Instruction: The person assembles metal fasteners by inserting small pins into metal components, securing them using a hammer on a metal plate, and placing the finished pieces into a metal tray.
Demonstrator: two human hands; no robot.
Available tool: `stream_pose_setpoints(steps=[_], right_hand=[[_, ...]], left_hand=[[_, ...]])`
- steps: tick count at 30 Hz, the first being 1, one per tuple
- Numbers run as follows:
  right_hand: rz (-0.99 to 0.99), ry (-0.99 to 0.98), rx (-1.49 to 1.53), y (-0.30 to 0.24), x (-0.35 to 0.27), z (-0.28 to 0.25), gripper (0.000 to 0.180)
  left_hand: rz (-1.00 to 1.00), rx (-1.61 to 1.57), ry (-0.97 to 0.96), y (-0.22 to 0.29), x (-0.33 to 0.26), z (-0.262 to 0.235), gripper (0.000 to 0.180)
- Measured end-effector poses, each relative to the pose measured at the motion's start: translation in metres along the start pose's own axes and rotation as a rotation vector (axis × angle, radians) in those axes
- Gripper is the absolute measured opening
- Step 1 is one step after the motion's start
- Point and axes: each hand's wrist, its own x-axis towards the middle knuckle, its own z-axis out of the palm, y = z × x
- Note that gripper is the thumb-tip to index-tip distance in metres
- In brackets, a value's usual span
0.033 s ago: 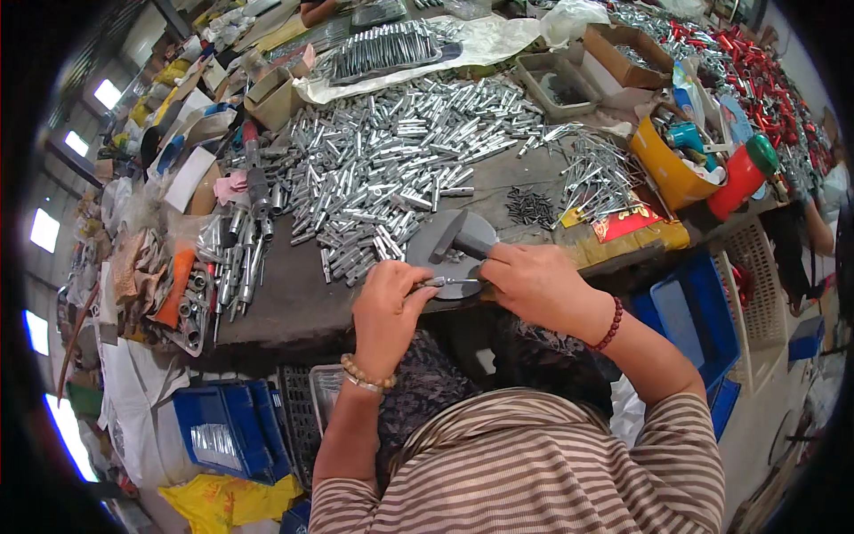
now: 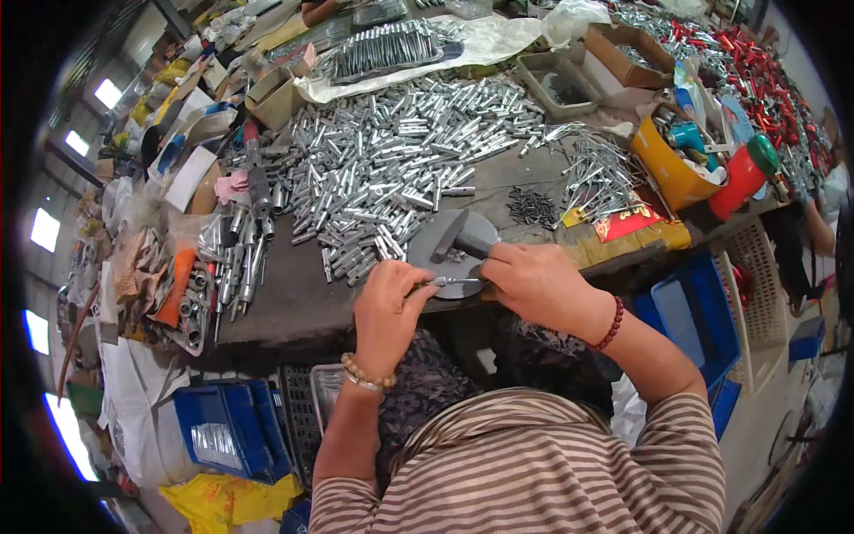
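Light: bright, even daylight from window openings (image 2: 44,230) at nine o'clock, blown out white.
Glare: glints on the heap of metal tubes (image 2: 391,169) toward twelve.
Shadows: soft, darkest beneath the bench edge.
Edges: black fisheye rim; lines bend outward.
Focus: centre sharp, margins smeared.

Brown-striped sleeves; tan bead bracelet on left wrist, dark red bead bracelet on right.

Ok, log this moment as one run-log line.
left hand: steadies small metal part on round metal block | right hand: grips hammer | beyond: metal tubes pile
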Motion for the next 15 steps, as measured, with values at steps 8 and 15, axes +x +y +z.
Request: stream_pose_setpoints(steps=[8, 15], right_hand=[[-0.014, 0.018, -0.022, 0.000, 0.002, 0.002, 0.020], [-0.001, -0.036, -0.036, 0.001, 0.003, 0.000, 0.024]], left_hand=[[-0.019, 0.028, -0.013, -0.005, -0.002, 0.002, 0.015], [0.042, 0.059, -0.004, -0.013, -0.004, 0.004, 0.018]])
